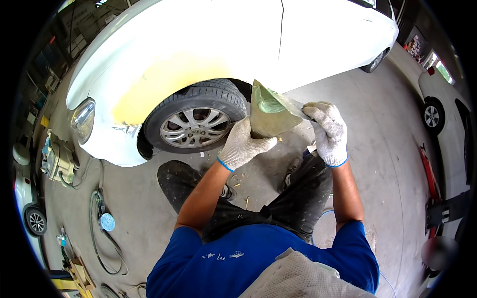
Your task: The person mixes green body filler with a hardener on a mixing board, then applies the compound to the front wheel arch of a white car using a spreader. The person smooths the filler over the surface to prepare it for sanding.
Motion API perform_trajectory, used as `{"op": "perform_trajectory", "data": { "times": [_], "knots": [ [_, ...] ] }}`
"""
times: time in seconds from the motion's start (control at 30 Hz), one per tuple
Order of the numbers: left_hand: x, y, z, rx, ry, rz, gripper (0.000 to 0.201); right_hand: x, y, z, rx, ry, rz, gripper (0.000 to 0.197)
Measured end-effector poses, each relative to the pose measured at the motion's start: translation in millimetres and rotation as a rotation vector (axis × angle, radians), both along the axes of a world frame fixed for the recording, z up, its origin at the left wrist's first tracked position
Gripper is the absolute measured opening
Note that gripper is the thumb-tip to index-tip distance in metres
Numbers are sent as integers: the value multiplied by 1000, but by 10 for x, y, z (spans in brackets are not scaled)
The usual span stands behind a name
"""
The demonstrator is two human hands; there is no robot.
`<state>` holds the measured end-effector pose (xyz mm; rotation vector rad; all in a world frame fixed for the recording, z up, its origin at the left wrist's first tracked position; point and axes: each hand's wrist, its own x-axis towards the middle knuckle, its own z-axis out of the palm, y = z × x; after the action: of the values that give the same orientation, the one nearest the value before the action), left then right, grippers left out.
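One yellow patch (pixel 154 87) marks the white car (pixel 223 37) around the wheel (pixel 196 128). Next, your left hand (pixel 242 145) grips the plate (pixel 276 122), held between your hands, seemingly to steady its green paste (pixel 270 103); your right hand (pixel 328 128) closes around what looks like a grey blade (pixel 297 106).

sander (pixel 107 222), hose (pixel 91 216) on grey floor (pixel 367 124)

A pale olive, angular sheet (pixel 274 124), smeared with glossy light-green paste (pixel 269 103), is held tilted in the left hand (pixel 242 146), one corner upward. Beside it, a flat greyish piece (pixel 294 104) is gripped in the right hand (pixel 330 130).
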<state>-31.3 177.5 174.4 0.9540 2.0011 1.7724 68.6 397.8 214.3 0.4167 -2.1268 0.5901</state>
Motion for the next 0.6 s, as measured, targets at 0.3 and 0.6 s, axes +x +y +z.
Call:
{"op": "perform_trajectory", "data": {
  "times": [0.3, 0.6],
  "knots": [
    [57, 66, 38, 3, 11, 3, 44, 9, -228, -22, -93, -28, 53, 37],
    [-30, -25, -85, 32, -159, -78, 56, 64, 11, 51, -1266, -347, 443, 51]
  ]
}}
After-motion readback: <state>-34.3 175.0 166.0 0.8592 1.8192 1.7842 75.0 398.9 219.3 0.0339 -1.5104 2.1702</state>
